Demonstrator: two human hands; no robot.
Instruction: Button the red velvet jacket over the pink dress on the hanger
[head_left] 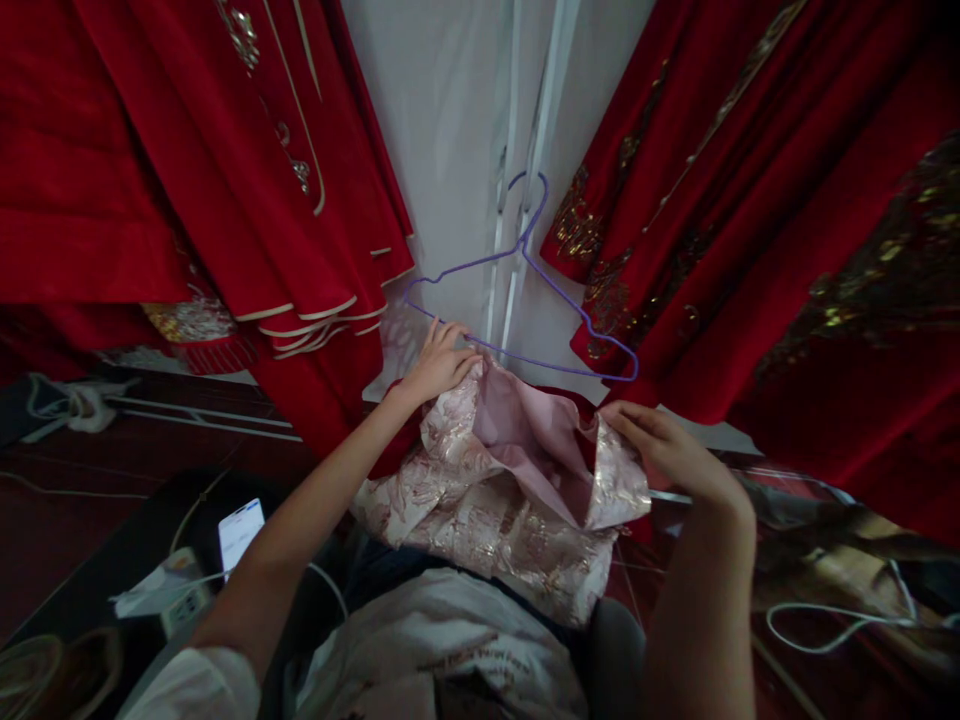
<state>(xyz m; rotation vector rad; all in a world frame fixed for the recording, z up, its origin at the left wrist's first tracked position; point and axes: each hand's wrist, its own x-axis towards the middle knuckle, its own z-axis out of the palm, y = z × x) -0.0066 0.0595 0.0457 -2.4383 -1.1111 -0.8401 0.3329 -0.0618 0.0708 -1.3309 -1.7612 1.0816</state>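
A pink brocade garment (517,510) with a metallic gold pattern and a smooth pink lining lies over my lap, its opening facing up. My left hand (441,365) grips the left end of that opening, close to the lower bar of a purple wire hanger (517,357). Whether those fingers also touch the bar, I cannot tell. On the other side, my right hand (649,435) pinches the right edge of the opening, where the fabric is folded over. The hanger hangs by its hook in front of a pale surface, and the garment's top edge is just below it.
Red garments with gold decoration hang at left (187,150) and right (750,200). A lit phone (241,530) and a power strip (184,600) with a cable lie at lower left. A white cord (825,640) loops at lower right.
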